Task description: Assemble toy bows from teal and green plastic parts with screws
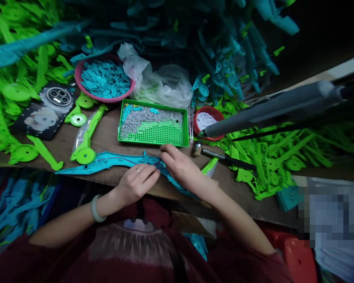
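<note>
A long, curved blue plastic shell (118, 158), shaped like a toy bow, lies across the front of the bench with its inner side up. A thin dark wire runs along it. My left hand (138, 181) is closed in a pinch at the near edge of the shell's middle; what is between its fingertips is hidden. Just to the right, my right hand (179, 165) bends over the same middle section with closed fingers. Its fingertips meet the shell near a small upright peg, and I cannot make out what they pinch. Beyond them stands a green tray (153, 144) of small metal screws and blue pieces.
Behind are a pink bowl (106, 98) of blue pieces, plastic bags (174, 84) and a red basket (199, 127) of white pieces. A hammer (224, 157) and a grey power screwdriver (271, 106) are right. Green parts (271, 165) pile up; a phone (47, 112) lies left.
</note>
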A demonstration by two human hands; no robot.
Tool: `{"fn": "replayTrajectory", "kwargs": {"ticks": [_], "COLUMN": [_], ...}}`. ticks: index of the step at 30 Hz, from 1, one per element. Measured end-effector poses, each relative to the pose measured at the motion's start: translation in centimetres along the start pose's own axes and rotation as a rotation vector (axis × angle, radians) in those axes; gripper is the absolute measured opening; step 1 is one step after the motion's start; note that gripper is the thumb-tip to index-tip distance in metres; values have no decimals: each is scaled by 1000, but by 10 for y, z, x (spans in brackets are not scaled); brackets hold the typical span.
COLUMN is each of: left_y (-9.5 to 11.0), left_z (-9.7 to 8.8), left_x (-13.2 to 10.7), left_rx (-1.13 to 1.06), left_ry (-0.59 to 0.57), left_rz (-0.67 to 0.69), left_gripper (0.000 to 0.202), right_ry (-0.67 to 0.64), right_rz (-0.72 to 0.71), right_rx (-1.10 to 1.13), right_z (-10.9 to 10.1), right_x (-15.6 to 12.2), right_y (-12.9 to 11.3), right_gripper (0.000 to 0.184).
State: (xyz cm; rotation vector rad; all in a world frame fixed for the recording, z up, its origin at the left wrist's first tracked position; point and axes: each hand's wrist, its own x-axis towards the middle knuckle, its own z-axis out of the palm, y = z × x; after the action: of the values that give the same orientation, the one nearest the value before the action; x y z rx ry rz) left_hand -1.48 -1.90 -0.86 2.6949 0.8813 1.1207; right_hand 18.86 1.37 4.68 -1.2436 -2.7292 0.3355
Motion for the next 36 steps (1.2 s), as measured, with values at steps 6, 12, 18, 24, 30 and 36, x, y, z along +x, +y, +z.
{"fn": "replayTrajectory", "kwargs": {"ticks": [6, 12, 18, 24, 30, 36], "left_y": [13, 22, 16, 9, 3, 8], "left_z": [-1, 1, -1, -1, -7, -9], "left_x": [-7, -8, -13, -13, -6, -1], "left_rx": [124, 133, 140, 103, 145, 191], "left_ry": [-183, -217, -198, -191, -265, -336], "left_rz": [-270, -309, -270, -326, -245, -225], "left_gripper": [15, 18, 15, 15, 20, 20], "right_ry": [120, 254, 201, -32, -250, -258], "right_rz": [11, 197, 289, 331, 297, 267], "right_rx": [67, 530, 703, 297, -15, 87], "right_z": [22, 47, 45, 32, 14, 5], "right_x": [1, 4, 5, 12, 27, 23], "right_y": [3, 5, 8, -2, -17, -7], "right_gripper": [22, 10, 6, 16, 9, 11]}}
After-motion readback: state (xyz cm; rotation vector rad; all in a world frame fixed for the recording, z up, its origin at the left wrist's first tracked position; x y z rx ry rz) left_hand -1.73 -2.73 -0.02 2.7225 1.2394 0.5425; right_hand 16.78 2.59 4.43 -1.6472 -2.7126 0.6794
